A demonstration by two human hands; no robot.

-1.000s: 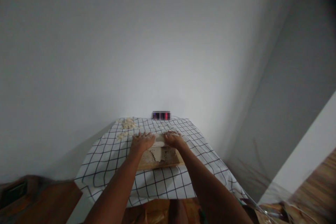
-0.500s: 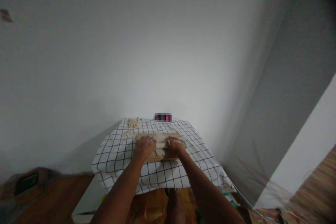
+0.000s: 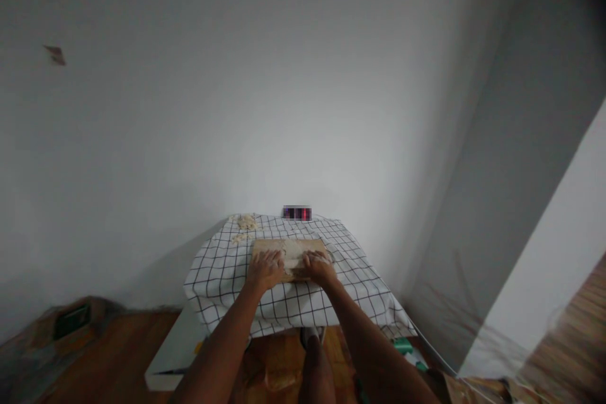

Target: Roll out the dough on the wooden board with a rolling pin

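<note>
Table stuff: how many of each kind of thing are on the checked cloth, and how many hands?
Hands: 2, left hand and right hand
Wooden board: 1
Flat dough on the board: 1
Piles of dough bits: 2, far pile and near pile
Checked cloth: 1
Total: 7

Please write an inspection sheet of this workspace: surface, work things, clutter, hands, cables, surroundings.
Surface: small table under a white checked cloth that hangs over its edges.
Work things: wooden board with flattened pale dough on it.
Clutter: pale dough scraps at the far left corner; a small blurred item at the far edge.
Hands: left hand and right hand press palm-down at the board's near edge; what lies under them is hidden.
Cables: nothing seen.
Surroundings: plain white wall, wooden floor, the room's corner at right.
</note>
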